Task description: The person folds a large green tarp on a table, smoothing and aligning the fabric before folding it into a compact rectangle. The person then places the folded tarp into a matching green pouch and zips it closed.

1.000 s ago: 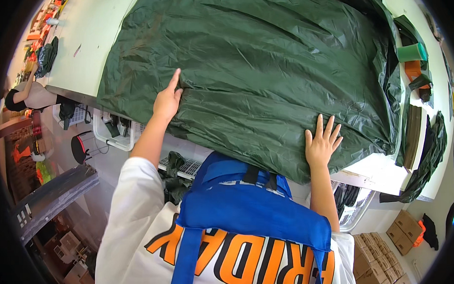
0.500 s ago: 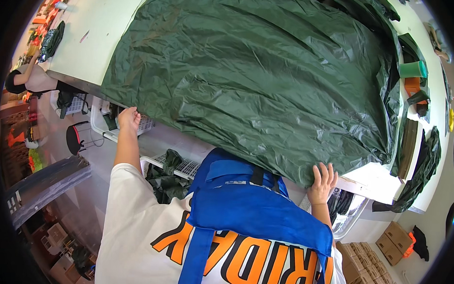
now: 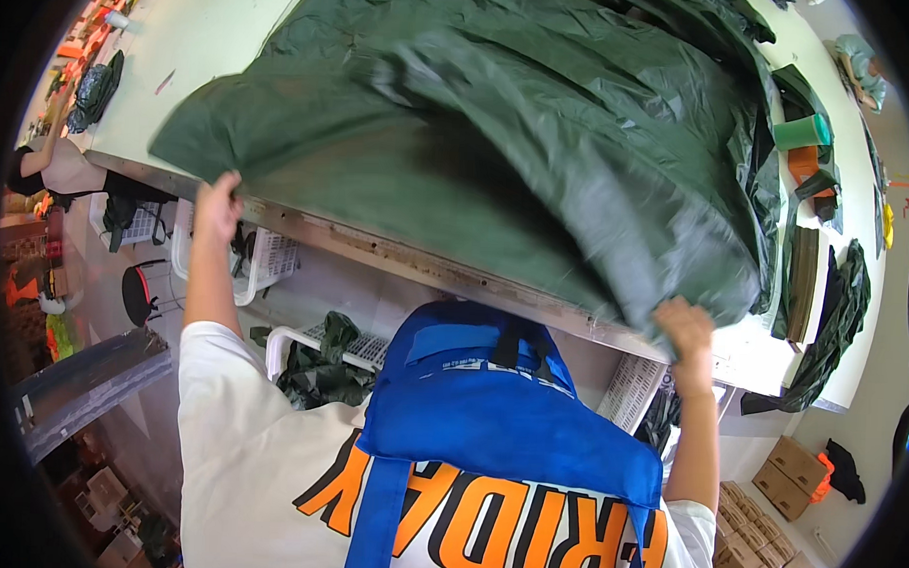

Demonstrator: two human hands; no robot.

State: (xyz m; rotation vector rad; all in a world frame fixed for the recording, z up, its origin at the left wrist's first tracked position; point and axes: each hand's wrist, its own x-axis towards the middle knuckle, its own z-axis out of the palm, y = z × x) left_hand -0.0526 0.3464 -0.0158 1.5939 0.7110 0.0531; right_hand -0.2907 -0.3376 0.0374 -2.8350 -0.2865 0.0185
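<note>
Head view: green sheet (image 3: 448,169) billows over white table (image 3: 197,50), cartons (image 3: 751,530) stacked at right.

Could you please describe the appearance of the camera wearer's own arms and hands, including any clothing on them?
The left hand and right hand are bare, with no gloves visible. The loose, short white sleeves show no print and leave the forearms uncovered. Blur hides finer details of the fingers.
</note>
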